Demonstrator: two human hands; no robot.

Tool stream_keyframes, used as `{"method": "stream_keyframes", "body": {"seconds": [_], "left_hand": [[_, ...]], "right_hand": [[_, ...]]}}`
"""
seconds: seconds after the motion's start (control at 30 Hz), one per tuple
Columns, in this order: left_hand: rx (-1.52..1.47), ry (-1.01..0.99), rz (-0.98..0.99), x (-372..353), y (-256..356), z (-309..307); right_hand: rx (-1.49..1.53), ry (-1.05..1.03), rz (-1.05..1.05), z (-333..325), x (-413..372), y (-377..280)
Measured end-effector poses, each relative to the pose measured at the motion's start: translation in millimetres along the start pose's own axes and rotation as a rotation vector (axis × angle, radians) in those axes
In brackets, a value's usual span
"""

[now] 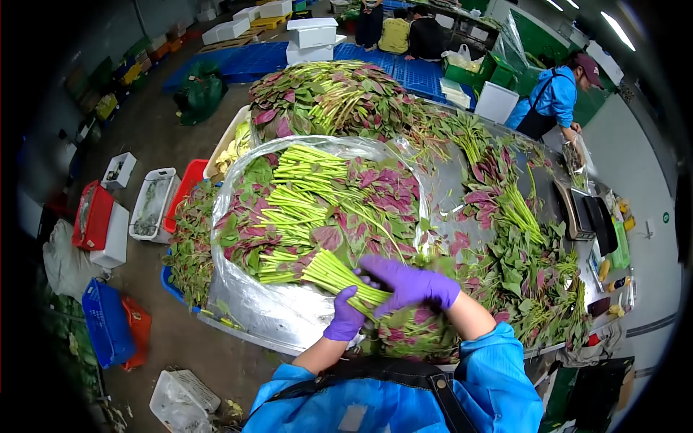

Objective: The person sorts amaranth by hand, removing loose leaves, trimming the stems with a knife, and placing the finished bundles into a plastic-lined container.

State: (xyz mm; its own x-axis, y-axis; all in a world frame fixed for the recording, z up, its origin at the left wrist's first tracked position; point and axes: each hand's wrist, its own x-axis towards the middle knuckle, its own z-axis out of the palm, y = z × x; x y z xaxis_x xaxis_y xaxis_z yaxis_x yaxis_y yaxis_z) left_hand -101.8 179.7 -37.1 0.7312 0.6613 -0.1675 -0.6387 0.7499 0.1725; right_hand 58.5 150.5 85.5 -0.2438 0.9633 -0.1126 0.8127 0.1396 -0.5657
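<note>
A bunch of red amaranth [338, 275] with pale green cut stems is held in front of my body, its stem ends pointing up and left. My left hand [345, 317], in a purple glove, grips it from below on the left. Across its right side lies my right hand [415, 285], also purple-gloved, with thumb and fingers around the bunch. Just beyond it, more amaranth bunches [296, 209] lie stacked in a clear plastic bag [220, 249] spread on the metal table [289, 317]. Loose amaranth leaves [415, 335] sit beneath my right hand.
A large amaranth heap [339, 94] is behind the bag; more amaranth [523, 281] covers the table's right. A scale [574, 209] stands at the right edge. Crates, including a blue basket [108, 325], stand on the left floor. A co-worker in blue [552, 97] is at the far right.
</note>
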Motion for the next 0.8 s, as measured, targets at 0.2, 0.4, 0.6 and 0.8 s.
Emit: {"method": "stream_keyframes", "body": {"seconds": [0.2,0.4,0.6,0.8], "left_hand": [[0.106,0.081,0.168,-21,-9,-6],[0.223,0.05,0.144,-45,-19,11],[0.214,0.019,0.091,-46,-31,9],[0.31,0.08,0.062,-36,-39,6]], "right_hand": [[0.052,0.464,0.524,47,32,114],[0.423,0.566,0.556,55,12,179],[0.472,1.132,0.334,-33,-4,174],[0.101,1.01,-0.045,-62,65,82]]}}
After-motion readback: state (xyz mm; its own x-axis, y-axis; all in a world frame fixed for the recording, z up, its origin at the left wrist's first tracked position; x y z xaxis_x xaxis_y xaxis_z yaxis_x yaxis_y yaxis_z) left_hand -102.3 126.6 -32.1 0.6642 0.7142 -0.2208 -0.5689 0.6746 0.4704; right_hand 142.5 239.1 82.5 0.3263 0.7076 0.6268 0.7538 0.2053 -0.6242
